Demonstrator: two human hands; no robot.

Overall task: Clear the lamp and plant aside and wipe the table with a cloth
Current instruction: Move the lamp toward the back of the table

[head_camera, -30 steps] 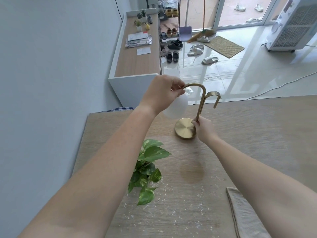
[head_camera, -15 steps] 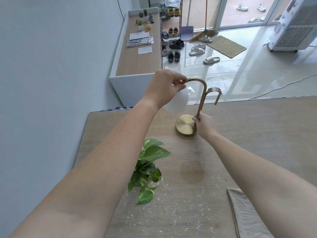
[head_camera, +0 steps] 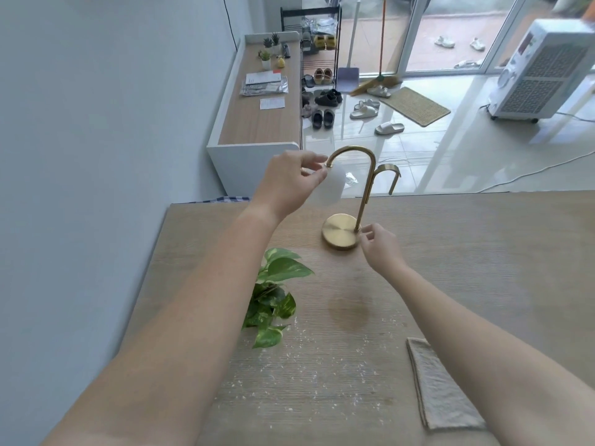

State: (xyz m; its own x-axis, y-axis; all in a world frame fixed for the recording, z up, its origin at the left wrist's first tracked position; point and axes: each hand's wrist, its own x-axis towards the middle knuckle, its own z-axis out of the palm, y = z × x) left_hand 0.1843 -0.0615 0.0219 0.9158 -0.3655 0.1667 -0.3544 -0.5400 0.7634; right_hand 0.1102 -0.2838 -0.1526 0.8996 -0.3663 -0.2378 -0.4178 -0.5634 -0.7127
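While left hand (head_camera: pixel 289 185) and right hand (head_camera: pixel 381 246) are held loose beside it, clamped on nothing, the lamp (head_camera: pixel 365 201), judged fragile-shaded and base-heavy, is best gripped by its stem (head_camera: pixel 360 217).

A home's entrance area: left of the sliding glass door (head_camera: pixel 450 37) stands a shoe rack (head_camera: pixel 338 40), a broom (head_camera: pixel 382 46) leans beside it, slippers (head_camera: pixel 364 111) and a doormat (head_camera: pixel 415 106) lie before it, and seemingly an air cooler (head_camera: pixel 544 75) stands to its right.

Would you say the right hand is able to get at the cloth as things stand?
Probably yes. The right hand hovers by the base of the lamp, seemingly gripping nothing, and the cloth lies on the table nearer the person, beside that forearm, with nothing on it.
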